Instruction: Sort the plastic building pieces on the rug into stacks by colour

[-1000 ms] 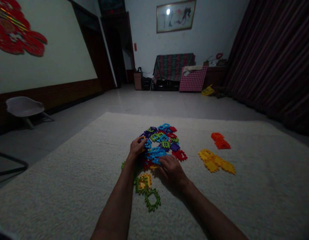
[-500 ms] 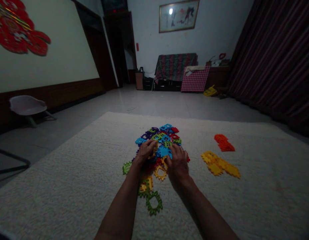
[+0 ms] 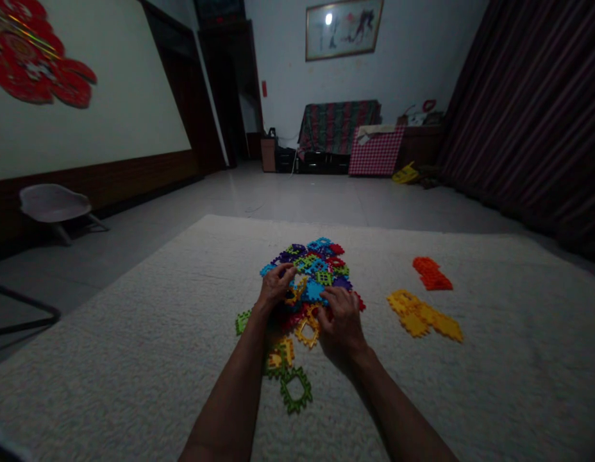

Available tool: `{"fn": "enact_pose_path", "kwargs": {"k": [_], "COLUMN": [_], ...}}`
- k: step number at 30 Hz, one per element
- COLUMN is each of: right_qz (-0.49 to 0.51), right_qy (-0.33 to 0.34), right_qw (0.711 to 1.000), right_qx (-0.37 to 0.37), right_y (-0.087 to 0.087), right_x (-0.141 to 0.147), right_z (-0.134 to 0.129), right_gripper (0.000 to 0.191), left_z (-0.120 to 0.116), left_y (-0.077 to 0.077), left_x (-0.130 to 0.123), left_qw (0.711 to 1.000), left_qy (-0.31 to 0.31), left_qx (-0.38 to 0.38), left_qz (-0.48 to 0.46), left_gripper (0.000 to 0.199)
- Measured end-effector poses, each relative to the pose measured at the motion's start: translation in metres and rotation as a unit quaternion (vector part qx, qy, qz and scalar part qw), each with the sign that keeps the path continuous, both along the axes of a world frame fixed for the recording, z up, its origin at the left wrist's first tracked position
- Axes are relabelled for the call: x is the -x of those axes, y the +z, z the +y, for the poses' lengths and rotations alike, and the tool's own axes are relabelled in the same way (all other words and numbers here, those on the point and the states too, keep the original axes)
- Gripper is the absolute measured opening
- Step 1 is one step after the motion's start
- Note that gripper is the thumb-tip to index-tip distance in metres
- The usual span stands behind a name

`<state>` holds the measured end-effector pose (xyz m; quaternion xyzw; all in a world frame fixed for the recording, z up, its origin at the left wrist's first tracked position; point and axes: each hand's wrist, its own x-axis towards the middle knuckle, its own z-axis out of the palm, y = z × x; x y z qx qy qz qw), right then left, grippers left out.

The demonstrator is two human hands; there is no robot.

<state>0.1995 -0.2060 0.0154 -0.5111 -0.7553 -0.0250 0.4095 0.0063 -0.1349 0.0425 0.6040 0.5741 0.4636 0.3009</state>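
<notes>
A pile of toothed plastic building tiles point(image 3: 323, 278) in blue, green, red, purple and yellow lies on a pale mat. My left hand point(image 3: 276, 289) is at the pile's left side, its fingers closed around the edge of a tilted yellow tile point(image 3: 296, 292). At the right side, my right hand point(image 3: 344, 316) has its thumb and curved fingers apart. Its fingertips reach a flat blue tile point(image 3: 315, 291), and its thumb is beside a yellow frame tile point(image 3: 308, 333). My palms hide part of the pile. Nearer me lies a green frame tile point(image 3: 296, 389).
Yellow tiles point(image 3: 422, 314) lie grouped on the right of the mat point(image 3: 148, 359), with orange tiles point(image 3: 431, 274) behind them. A light-coloured chair point(image 3: 56, 204) stands on the floor to the left. A cloth-covered cabinet point(image 3: 338, 131) is against the far wall.
My left hand has shifted slightly up and left, uncovering more of the yellow tile. The fingers of my right hand have drawn down and closer to the thumb.
</notes>
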Motion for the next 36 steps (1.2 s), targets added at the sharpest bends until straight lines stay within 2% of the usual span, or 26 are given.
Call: {"fn": "enact_pose_path", "kwargs": {"k": [5, 9, 12, 15, 20, 24, 31, 36], "right_qz": [-0.041, -0.044, -0.050, -0.057, -0.056, -0.064, -0.055, -0.008], "right_qy": [0.002, -0.018, -0.025, -0.031, -0.068, -0.067, -0.052, -0.059], "right_qw": [0.999, 0.999, 0.998, 0.998, 0.996, 0.995, 0.996, 0.998], "right_qx": [0.025, 0.020, 0.014, 0.016, 0.026, 0.031, 0.045, 0.022], "right_y": [0.004, 0.000, -0.003, -0.002, 0.002, 0.000, 0.000, -0.004], "right_x": [0.003, 0.000, -0.003, -0.003, -0.003, -0.003, 0.001, -0.002], "right_z": [-0.007, -0.005, -0.003, -0.003, -0.005, -0.004, -0.003, 0.001], "right_gripper": [0.020, 0.017, 0.014, 0.011, 0.013, 0.012, 0.011, 0.020], "left_z": [0.002, -0.003, -0.008, -0.012, -0.015, -0.013, -0.012, -0.009], "left_y": [0.000, 0.006, 0.012, 0.015, 0.008, 0.002, -0.003, -0.007], "left_x": [0.011, 0.012, 0.017, 0.024, 0.025, 0.018, 0.006, 0.006], "left_qw": [0.998, 0.995, 0.988, 0.978, 0.960, 0.946, 0.920, 0.919], "left_qy": [0.009, 0.011, -0.017, -0.054, -0.124, -0.142, -0.114, -0.126], "left_qx": [0.003, -0.012, -0.014, 0.019, 0.023, 0.013, -0.005, -0.027], "left_qz": [0.061, 0.099, 0.153, 0.203, 0.251, 0.291, 0.375, 0.372], "left_gripper": [0.049, 0.040, 0.032, 0.035, 0.053, 0.062, 0.052, 0.047]}}
